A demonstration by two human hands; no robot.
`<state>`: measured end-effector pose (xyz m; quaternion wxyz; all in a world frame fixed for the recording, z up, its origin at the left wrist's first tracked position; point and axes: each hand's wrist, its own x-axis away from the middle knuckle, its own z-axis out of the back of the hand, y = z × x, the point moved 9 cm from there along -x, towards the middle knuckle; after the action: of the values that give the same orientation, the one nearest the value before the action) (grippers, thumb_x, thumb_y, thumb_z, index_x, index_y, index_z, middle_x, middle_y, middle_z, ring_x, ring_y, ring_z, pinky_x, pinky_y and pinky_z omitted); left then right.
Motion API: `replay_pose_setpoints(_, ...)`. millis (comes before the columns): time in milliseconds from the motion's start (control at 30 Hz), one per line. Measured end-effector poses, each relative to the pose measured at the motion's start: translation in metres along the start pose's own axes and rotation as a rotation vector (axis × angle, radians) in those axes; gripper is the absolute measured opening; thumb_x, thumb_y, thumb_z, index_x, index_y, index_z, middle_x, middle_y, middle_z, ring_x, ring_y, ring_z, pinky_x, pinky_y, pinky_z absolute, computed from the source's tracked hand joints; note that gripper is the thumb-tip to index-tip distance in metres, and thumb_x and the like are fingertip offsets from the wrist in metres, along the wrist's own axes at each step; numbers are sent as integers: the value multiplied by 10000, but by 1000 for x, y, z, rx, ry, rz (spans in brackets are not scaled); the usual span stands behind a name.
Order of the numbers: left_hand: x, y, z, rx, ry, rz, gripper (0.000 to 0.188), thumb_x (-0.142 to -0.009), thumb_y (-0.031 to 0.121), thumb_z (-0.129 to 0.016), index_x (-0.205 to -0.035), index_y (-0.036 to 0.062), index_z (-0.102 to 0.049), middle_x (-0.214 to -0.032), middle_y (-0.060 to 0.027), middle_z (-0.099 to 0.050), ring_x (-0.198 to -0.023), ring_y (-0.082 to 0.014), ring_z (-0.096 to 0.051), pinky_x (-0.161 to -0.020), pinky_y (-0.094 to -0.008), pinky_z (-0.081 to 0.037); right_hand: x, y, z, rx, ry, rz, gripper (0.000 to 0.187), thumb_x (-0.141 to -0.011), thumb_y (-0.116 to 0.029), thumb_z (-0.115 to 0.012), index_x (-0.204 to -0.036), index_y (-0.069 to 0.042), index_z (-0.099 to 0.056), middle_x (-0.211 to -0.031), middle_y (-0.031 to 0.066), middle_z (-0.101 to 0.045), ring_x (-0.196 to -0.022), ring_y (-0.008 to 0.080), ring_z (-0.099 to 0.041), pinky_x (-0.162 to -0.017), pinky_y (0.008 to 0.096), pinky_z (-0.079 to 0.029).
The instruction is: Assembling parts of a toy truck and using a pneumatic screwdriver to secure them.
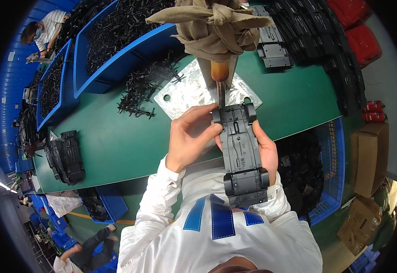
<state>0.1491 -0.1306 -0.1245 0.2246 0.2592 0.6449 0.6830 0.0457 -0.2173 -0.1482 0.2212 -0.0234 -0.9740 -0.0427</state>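
A long black plastic toy car chassis (240, 152) with wheel arches at both ends is held upright in front of me. My left hand (188, 139) pinches its far left corner, the thumb on the near face and the fingers behind the wheel arch. Along the right edge my right hand (265, 150) grips it, with part of that hand hidden behind the piece. The metal tip of a soldering-iron-like tool (221, 91) points down right at the chassis's far left corner; I cannot tell whether they touch. Tan cloth (216, 32) is wrapped around the tool's upper part.
A metal plate (180, 93) lies on the green table (116, 141) under the tool. Small black parts (139, 86) are heaped beside a large blue bin (125, 52). Stacked chassis (307, 32) stand far right, more (65, 157) at left. A blue crate (337, 168) and cartons are at right.
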Motion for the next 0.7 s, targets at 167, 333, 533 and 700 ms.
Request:
replay_pose_setpoints(167,1,-2,1,88,68,60,429,-801,44,-745,-1202,-61,-636,-995,-79,-652,-879,-111,-614,-840,-258,-476,0,0,-1,1,-14,-4,535,-1050,-349,-370,-1399,56,-395,-1350,258,-517,-1228,352,-554,-1079,485,-441)
replay_pose_setpoints(333,1,0,0,106,60,62,427,-804,41,-744,-1203,-65,-634,-1000,-81,-649,-874,-111,-615,-834,-259,-478,0,0,-2,-3,-32,-1,535,-1051,-348,-367,-1401,56,-393,-1359,260,-509,-1243,351,-542,-1090,481,-429)
replay_pose_setpoints(533,2,-2,1,91,65,65,427,-804,42,-745,-1205,-57,-637,-1005,-80,-648,-883,-114,-612,-834,-260,-477,1,1,-2,-2,-40,-16,535,-1051,-349,-366,-1394,61,-397,-1352,266,-511,-1237,354,-546,-1084,482,-435)
replay_pose_setpoints(700,1,-2,1,95,68,73,427,-801,44,-746,-1203,-53,-641,-1010,-76,-647,-895,-111,-603,-836,-258,-475,1,0,-1,17,-58,-11,537,-1048,-345,-372,-1391,68,-395,-1341,271,-518,-1220,358,-556,-1071,485,-447)
